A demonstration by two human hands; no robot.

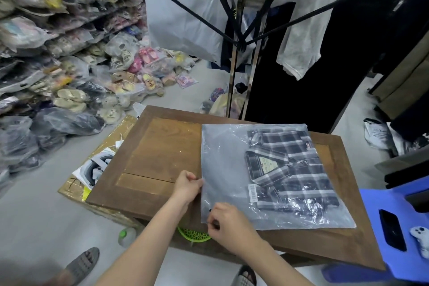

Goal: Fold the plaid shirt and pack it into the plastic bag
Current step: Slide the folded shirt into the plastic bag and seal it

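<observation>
The folded plaid shirt [292, 169], dark with white stripes and a paper tag, lies inside the clear plastic bag [222, 165] on the wooden table [157, 153]. The shirt fills the bag's right part; the left part lies flat. My left hand [188, 187] pinches the bag's left edge about midway along. My right hand [228, 223] pinches the same edge at the near left corner.
Piles of bagged shoes [69, 65] cover the floor and shelves at the left. A clothes rack with black hangers [241, 37] and hanging garments stands behind the table. A blue plastic stool [376, 234] with a phone [392, 230] on it sits at the right. A cardboard box [76, 188] lies left of the table.
</observation>
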